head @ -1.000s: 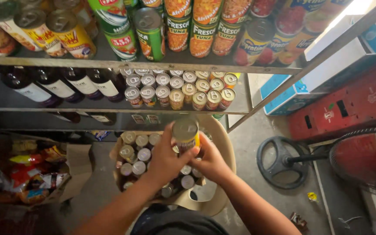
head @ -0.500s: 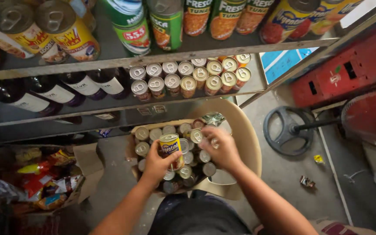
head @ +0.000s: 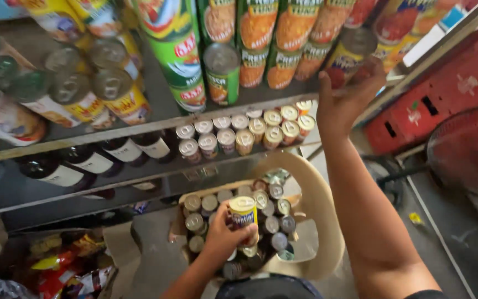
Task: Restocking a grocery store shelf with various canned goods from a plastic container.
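My left hand [head: 223, 235] grips a small yellow-and-blue can [head: 243, 213] just above a cardboard box [head: 212, 191] packed with several similar cans. The box rests on a beige plastic chair [head: 319, 213]. My right hand [head: 348, 97] is raised to the upper shelf [head: 139, 126] and closes around a can with a red label [head: 354, 52] at the right end of a row of tall cans. Which way that can is going, I cannot tell.
The middle shelf holds small gold-topped cans [head: 250, 130] and dark bottles [head: 89, 160]. Green and orange cans [head: 261, 39] fill the upper shelf. A red crate [head: 443, 97] and a fan [head: 466, 149] stand at right. Snack bags [head: 62, 266] lie at lower left.
My right hand has risen from the box to the upper shelf and now holds a red-labelled can. My left hand still holds the yellow can over the box.
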